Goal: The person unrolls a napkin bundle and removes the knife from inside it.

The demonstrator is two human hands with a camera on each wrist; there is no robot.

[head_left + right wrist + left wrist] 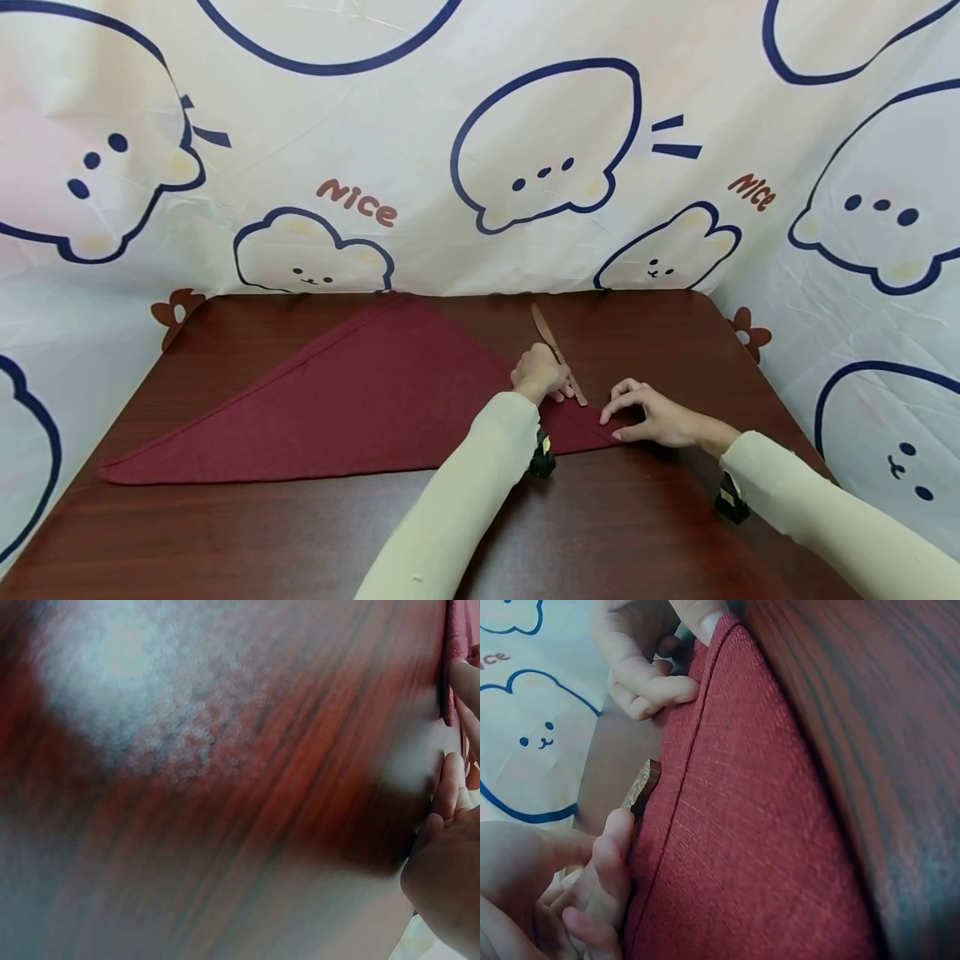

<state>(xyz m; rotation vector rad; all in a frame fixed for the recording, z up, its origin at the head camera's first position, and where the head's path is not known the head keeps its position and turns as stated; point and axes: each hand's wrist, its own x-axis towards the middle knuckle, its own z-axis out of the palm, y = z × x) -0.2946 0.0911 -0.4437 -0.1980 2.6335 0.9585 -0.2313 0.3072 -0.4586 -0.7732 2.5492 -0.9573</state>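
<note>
A dark red cloth (360,400), folded into a large triangle with a stitched hem, lies over the table. My left hand (538,372) holds a slim brown table knife (546,327) along the cloth's right slanting edge. Its blade points to the back wall; its handle end also shows beyond my fingers in the left wrist view. At the cloth's right corner, my right hand (656,417) pinches the fabric between thumb and fingers. In the left wrist view, the right thumb (711,628) lies at that corner. The right wrist view shows only a strip of cloth (452,660).
The dark brown wooden table (315,542) has a rounded far edge. A pale curtain (420,150) printed with cartoon figures hangs behind it and along both sides. The cloth's far tip reaches the table's back edge.
</note>
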